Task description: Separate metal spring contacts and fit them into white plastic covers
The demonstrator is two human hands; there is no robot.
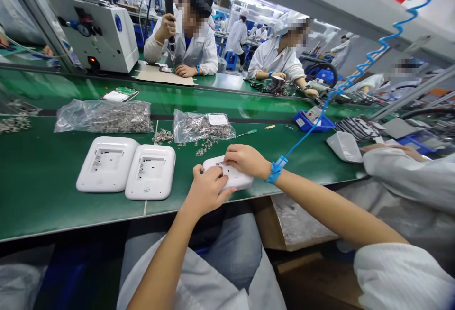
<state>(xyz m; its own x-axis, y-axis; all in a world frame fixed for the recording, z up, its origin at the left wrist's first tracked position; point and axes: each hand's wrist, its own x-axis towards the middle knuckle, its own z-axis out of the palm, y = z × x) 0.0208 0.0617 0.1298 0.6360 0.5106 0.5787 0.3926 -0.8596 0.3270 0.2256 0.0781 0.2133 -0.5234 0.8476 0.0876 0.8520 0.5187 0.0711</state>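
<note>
A white plastic housing [239, 179] lies near the front edge of the green bench, under both my hands. My left hand [208, 190] grips its left side, with fingers bent over the top and the thumb along the front. Above the recess, my right hand [245, 159] has its fingers pinched together; whatever is between them is hidden. To the left, two similar white housings [106, 165] [151, 172] lie side by side, recesses facing up. Small metal clips [206, 147] are scattered just behind my hands.
Behind lie two clear bags of metal parts [124, 116] [202, 126] and a green-handled screwdriver [248, 132]. A blue coiled cord [313, 123] runs from my right wristband up to the right. A blue bin [313, 121] stands at right. Co-workers sit opposite and beside me.
</note>
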